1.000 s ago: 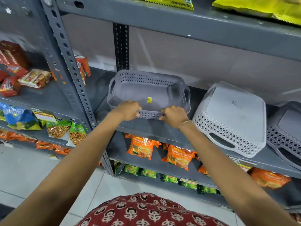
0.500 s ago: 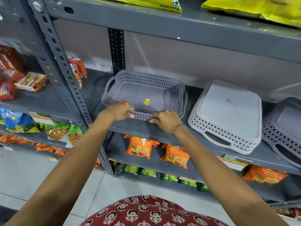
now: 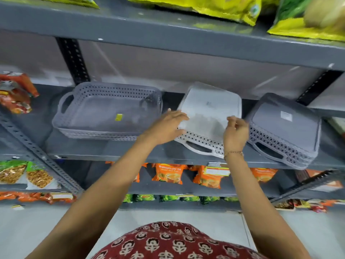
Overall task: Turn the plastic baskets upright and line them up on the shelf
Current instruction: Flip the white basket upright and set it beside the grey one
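Pale upturned basket (image 3: 211,107) lies bottom-up on the shelf (image 3: 97,146); left hand (image 3: 166,126) flat against it, right hand (image 3: 235,131) loosely open, gripping nothing

This is a shop, a small grocery by its stock. Grey slotted-steel racks (image 3: 40,152) run in tiers across the view. At 12 o'clock the top shelf holds yellow snack bags (image 3: 214,6). At 6 o'clock, on a lower tier, stand rows of orange tea packets (image 3: 169,172) with a price label (image 3: 216,170) clipped to the shelf edge. At 9 o'clock lie red packets (image 3: 15,92), with bagged snacks (image 3: 38,176) below them at 8 o'clock. Plastic baskets (image 3: 106,111) sit on the middle shelf.
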Available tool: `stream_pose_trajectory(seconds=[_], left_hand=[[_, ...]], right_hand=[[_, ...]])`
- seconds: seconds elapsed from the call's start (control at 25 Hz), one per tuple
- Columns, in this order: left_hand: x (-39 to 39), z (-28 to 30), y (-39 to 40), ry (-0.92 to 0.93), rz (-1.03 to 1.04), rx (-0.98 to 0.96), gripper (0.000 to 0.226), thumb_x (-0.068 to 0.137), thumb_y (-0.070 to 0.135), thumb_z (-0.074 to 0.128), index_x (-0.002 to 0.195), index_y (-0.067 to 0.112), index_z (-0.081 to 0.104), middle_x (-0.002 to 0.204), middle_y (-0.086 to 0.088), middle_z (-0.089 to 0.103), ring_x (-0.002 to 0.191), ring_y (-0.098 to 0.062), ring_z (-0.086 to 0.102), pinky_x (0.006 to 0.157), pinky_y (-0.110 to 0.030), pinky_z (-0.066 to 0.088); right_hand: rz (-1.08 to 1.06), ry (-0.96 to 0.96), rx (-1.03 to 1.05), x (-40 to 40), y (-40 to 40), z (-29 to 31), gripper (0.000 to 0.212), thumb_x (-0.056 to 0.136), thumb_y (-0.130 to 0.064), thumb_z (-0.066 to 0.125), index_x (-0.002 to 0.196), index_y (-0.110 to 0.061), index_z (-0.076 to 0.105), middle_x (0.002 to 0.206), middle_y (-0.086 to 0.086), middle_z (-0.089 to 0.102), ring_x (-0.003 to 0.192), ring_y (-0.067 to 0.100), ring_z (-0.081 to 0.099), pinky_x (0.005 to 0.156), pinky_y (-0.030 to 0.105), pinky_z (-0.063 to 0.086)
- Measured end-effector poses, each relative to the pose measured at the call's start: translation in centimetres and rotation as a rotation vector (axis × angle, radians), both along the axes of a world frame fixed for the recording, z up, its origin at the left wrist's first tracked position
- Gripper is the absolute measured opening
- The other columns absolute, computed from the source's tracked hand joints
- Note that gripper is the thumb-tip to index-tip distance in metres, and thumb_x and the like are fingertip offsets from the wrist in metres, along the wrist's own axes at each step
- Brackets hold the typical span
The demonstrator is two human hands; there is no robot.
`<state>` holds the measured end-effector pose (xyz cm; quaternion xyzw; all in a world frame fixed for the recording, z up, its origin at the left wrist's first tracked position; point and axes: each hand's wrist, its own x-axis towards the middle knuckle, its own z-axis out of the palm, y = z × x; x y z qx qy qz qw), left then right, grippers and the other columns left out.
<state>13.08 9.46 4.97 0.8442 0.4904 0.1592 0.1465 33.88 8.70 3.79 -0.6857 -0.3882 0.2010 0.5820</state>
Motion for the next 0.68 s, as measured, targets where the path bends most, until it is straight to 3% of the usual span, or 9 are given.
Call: stream_pose_trajectory(seconds=[0.08,0.16,0.28,0.4,0.44,0.56,0.68], left_hand=[[4.5,-1.2,-0.6,0.135,-0.128,-0.001,0.068,0.088,0.036,0.061,0.146,0.016,0.031,0.158,-0.003,0.026,0.149,-0.02,0.013,0.121,-0.042,0.003],[7.4,-2.6,-1.2,0.254,-0.154,0.011,0.083,0.086,0.042,0.062,0.15,0.018,0.017,0.162,-0.002,0.011,0.15,-0.019,0.003,0.12,-0.043,-0.005],[8.4,-4.1,-1.6,0.275,-0.085,0.081,0.091,0.084,0.047,0.062,0.152,0.019,0.008,0.163,-0.002,0.002,0.15,-0.019,-0.002,0.119,-0.044,-0.009],[8.6,-4.4,-1.6,0.261,-0.017,0.094,0.105,0.077,0.054,0.065,0.152,0.017,0.001,0.162,-0.005,-0.003,0.149,-0.025,-0.007,0.121,-0.048,-0.006],[8.8,-4.3,-1.7,0.257,0.012,0.096,0.112,0.074,0.056,0.068,0.152,0.016,-0.002,0.162,-0.006,-0.005,0.149,-0.027,-0.008,0.121,-0.05,-0.005],[9.3,-3.4,-1.9,0.085,0.157,0.152,0.118,0.066,0.052,0.076,0.151,0.013,0.004,0.162,-0.007,0.008,0.149,-0.027,0.005,0.122,-0.048,0.004],[9.5,-1.4,-2.8,-0.299,0.328,0.231,0.098,0.063,0.039,0.077,0.145,0.017,0.027,0.15,-0.001,0.038,0.137,-0.022,0.038,0.113,-0.039,0.034]], right_hand=[[-0.134,0.167,-0.119,4.2,-0.8,-1.2,0.037,0.094,-0.01,0.042,0.058,-0.009,0.051,0.073,0.012,0.055,0.072,0.021,0.049,0.067,0.029,0.037],[-0.095,0.227,-0.354,6.3,-1.3,-2.2,0.037,0.095,-0.005,0.037,0.061,-0.014,0.048,0.074,0.01,0.054,0.077,0.023,0.053,0.062,0.031,0.042],[-0.003,0.597,-0.501,6.2,-1.8,-2.7,0.032,0.094,-0.01,0.033,0.065,-0.016,0.046,0.067,0.004,0.045,0.057,0.016,0.044,0.052,0.022,0.043],[0.088,0.91,-0.453,6.4,-1.7,-2.3,0.022,0.094,-0.016,0.033,0.081,-0.01,0.049,0.071,0.008,0.048,0.061,0.019,0.046,0.074,0.031,0.048],[0.108,0.943,-0.418,6.6,-1.6,-1.6,0.022,0.094,-0.017,0.034,0.082,-0.01,0.051,0.073,0.008,0.051,0.063,0.019,0.048,0.072,0.03,0.049],[0.22,0.959,-0.245,6.4,-1.9,1.5,0.03,0.097,-0.017,0.035,0.073,-0.011,0.052,0.074,0.005,0.055,0.064,0.016,0.052,0.063,0.025,0.046],[0.424,0.869,-0.073,6.4,-2.4,4.2,0.028,0.098,-0.014,0.037,0.08,-0.011,0.058,0.077,0.004,0.062,0.071,0.014,0.06,0.075,0.024,0.052]])
